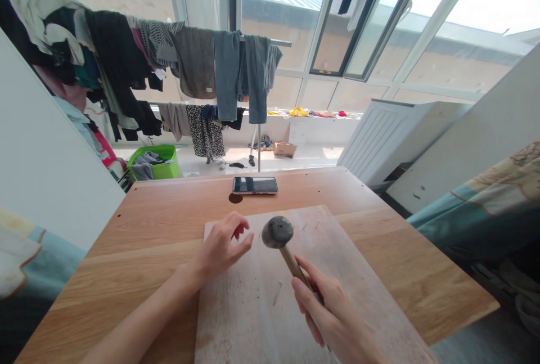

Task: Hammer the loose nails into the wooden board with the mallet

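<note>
My right hand is wrapped round the wooden handle of a rubber mallet, whose dark head is raised over the board. To its left, my left hand is above the board's far left part, fingers loosely curled and thumb apart from them, with nothing visible between them. Beneath both lies a pale, worn wooden board. One loose nail lies on it near my right hand. Two thin nails stand up from the far part, one nail tilted slightly. Small dark holes dot the surface left of the loose nail.
The board rests on a wooden table. Beyond it a phone lies beside a round hole. Past the table are a rack of hanging clothes, a green basket and a cardboard box. Curtains hang at the right.
</note>
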Available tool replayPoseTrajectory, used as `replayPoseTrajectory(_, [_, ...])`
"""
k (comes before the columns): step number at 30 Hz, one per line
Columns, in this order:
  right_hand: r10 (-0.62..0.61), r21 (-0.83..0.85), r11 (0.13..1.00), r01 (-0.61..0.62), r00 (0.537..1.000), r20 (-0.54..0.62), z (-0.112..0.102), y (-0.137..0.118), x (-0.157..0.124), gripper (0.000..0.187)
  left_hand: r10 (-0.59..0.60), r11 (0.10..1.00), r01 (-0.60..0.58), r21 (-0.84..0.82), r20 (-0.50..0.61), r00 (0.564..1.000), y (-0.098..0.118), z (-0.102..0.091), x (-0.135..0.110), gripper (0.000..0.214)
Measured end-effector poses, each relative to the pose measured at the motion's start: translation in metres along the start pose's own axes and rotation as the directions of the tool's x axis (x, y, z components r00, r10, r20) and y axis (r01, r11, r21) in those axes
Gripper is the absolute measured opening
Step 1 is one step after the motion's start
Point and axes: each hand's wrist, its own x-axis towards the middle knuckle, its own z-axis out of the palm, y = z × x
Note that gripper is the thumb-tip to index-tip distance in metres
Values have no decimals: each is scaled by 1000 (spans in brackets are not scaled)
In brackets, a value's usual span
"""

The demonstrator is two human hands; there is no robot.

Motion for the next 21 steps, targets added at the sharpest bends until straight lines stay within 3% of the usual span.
replayPoseTrajectory(3, [99, -4, 995, -101, 988, -115, -13, 22, -16, 68, 148, 977, -174, 127, 190, 971, 36, 0, -9, 7])
replayPoseTrajectory(6, [104, -78, 990, -121, 975, -196, -22, 42, -28, 72, 288, 866, -418, 274, 411, 865, 75, 12, -23, 4])
replayPoseTrajectory(9, [95, -97, 988, -119, 971, -219, -24, 53, -32, 72, 341, 714, -571, 405, 511, 789, 95, 33, -37, 2])
replayPoseTrajectory(13, [107, -72, 989, -126, 970, -219, -20, 58, -31, 71, 341, 640, -568, 518, 471, 814, 98, 60, -45, 11])
replayPoseTrajectory(16, [108, -66, 990, -122, 976, -189, -19, 59, -29, 73, 361, 627, -585, 514, 474, 803, 93, 60, -44, 11])
replayPoseTrajectory(19, [106, -84, 989, -121, 980, -167, -21, 55, -27, 70, 350, 729, -576, 370, 522, 778, 78, 38, -36, 11])
replayPoseTrajectory(20, [109, -93, 988, -125, 981, -160, -22, 53, -26, 68, 333, 799, -527, 289, 518, 788, 69, 27, -33, 15])
replayPoseTrajectory(21, [112, -101, 987, -128, 982, -150, -22, 51, -25, 66, 273, 882, -412, 228, 466, 842, 57, 17, -29, 20])
